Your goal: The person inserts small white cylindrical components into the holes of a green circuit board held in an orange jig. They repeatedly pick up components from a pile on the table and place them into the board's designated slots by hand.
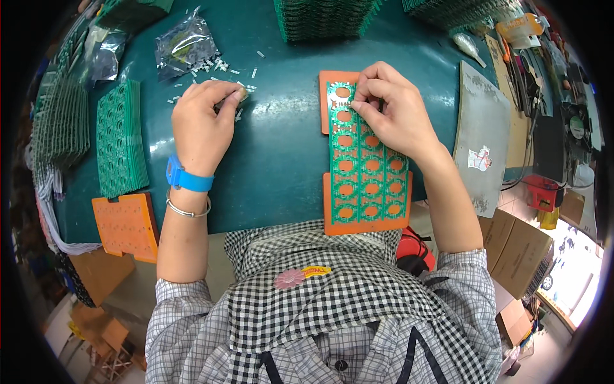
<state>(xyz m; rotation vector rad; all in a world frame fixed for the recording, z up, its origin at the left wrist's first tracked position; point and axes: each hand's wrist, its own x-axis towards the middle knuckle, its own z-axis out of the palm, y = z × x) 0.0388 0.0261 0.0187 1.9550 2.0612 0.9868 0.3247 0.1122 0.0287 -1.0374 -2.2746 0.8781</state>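
Observation:
A green circuit board panel (351,177) with rows of ringed cut-outs lies on an orange fixture plate (329,211) at centre right. Over the panel's upper part, my right hand (400,115) has thumb and forefinger pinched together, their tips at the board beside the top cut-outs. What they hold, if anything, is too small to make out. My left hand (203,128), wearing a blue wrist strap (194,182), is closed with thumb and forefinger together among scattered small pale strip-shaped parts (220,64). Something tiny shows at its fingertips, but its kind cannot be told.
Behind the loose parts sits a clear plastic bag (183,46). Stacked green boards (120,141) stand left, above another orange plate (128,221). A tall board stack (326,19) rises at the back. To the right lie a grey sheet (481,134) and assorted tools (508,64).

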